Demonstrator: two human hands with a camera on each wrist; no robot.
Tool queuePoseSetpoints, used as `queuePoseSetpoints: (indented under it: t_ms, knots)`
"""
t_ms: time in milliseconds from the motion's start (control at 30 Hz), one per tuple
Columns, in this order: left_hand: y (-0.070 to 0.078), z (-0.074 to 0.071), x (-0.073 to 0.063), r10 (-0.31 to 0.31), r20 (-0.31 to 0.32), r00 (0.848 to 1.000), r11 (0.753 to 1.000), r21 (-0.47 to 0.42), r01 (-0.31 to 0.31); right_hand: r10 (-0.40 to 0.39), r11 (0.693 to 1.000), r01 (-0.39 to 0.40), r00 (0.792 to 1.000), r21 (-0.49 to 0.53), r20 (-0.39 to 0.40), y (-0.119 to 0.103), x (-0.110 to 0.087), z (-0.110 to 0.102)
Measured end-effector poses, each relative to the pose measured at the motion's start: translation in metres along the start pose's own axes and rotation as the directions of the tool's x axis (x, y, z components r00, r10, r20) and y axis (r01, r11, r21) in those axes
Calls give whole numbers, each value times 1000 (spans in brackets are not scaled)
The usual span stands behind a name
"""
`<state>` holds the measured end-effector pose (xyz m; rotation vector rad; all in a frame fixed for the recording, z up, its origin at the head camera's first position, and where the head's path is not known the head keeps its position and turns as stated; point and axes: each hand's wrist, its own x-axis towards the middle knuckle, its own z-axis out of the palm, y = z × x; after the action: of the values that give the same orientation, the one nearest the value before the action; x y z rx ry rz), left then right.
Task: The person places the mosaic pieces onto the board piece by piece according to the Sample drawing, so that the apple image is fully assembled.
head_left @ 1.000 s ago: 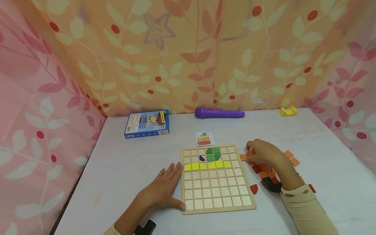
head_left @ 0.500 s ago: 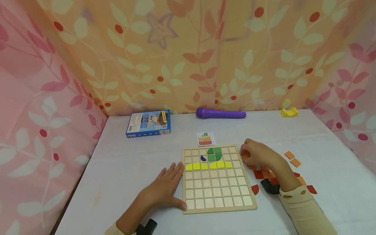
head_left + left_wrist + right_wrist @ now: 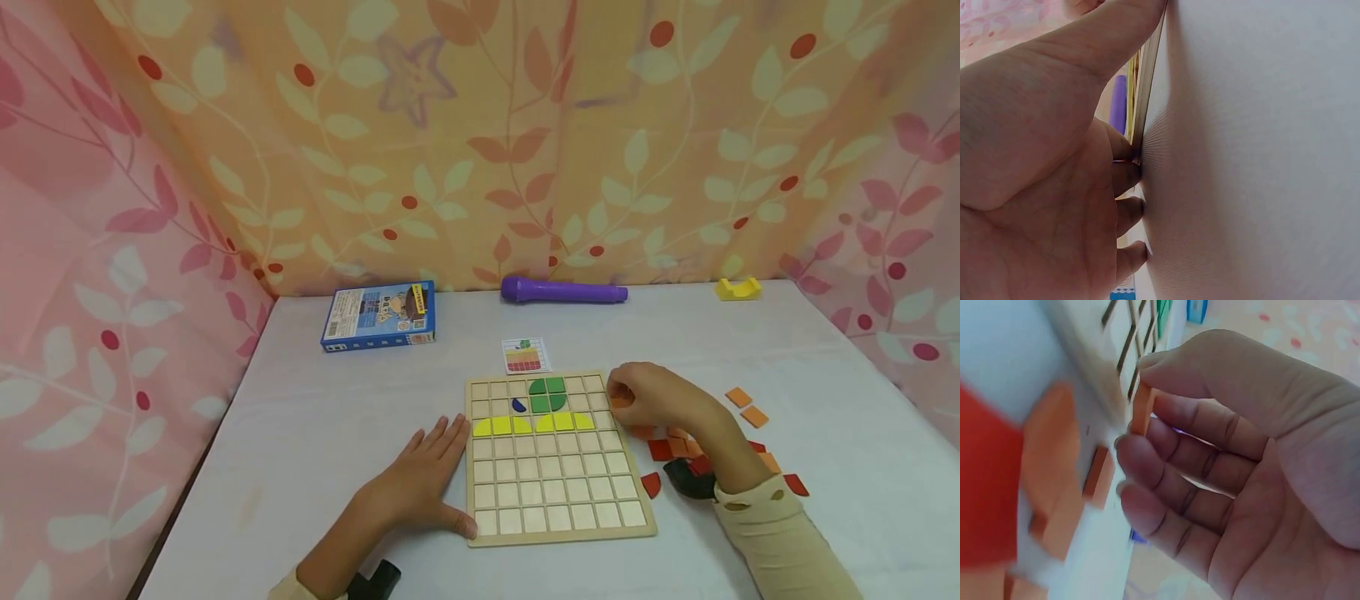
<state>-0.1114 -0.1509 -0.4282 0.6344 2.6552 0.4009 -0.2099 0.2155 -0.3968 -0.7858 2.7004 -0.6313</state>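
A square-celled wooden board (image 3: 551, 540) lies on the white table. Green pieces (image 3: 547, 395), a small dark blue piece (image 3: 518, 405) and a row of yellow pieces (image 3: 501, 425) sit in its upper cells. My left hand (image 3: 408, 487) rests against the board's left edge, fingers straight, thumb at the lower corner; the left wrist view shows the fingertips at that edge. By the board's upper right edge, my right hand (image 3: 660, 396) pinches an orange tile (image 3: 1142, 407) between thumb and fingers, as the right wrist view shows.
Orange and red pieces (image 3: 660, 450) lie loosely right of the board, partly under the right forearm. Two orange tiles (image 3: 747, 406) lie farther right. Behind the board is a picture card (image 3: 526, 355). A blue box (image 3: 379, 317), purple microphone (image 3: 564, 290) and yellow holder (image 3: 738, 289) stand farther back.
My right hand has moved left from the loose pieces to the board's upper right edge, carrying an orange tile. The left hand has stayed at the board's left edge.
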Motion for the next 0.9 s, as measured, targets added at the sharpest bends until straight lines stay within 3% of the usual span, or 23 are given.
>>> queuePoseSetpoints:
  t_ms: [167, 400, 633, 900]
  knots:
    - [0, 0, 0, 3, -1, 1000, 1000, 15, -3, -28, 998, 27, 1000, 50, 12, -17, 5, 10]
    - [1, 1, 0, 11, -12, 1000, 1000, 7, -10, -126, 992, 126, 992, 4, 9, -39, 14, 27]
    - [0, 1, 0, 15, -14, 1000, 1000, 10, -15, -270, 961, 272, 962, -59, 33, -61, 19, 35]
    - [-1, 2, 0, 18, -4, 1000, 1000, 16, -18, -308, 947, 313, 949, -77, 72, -89, 32, 48]
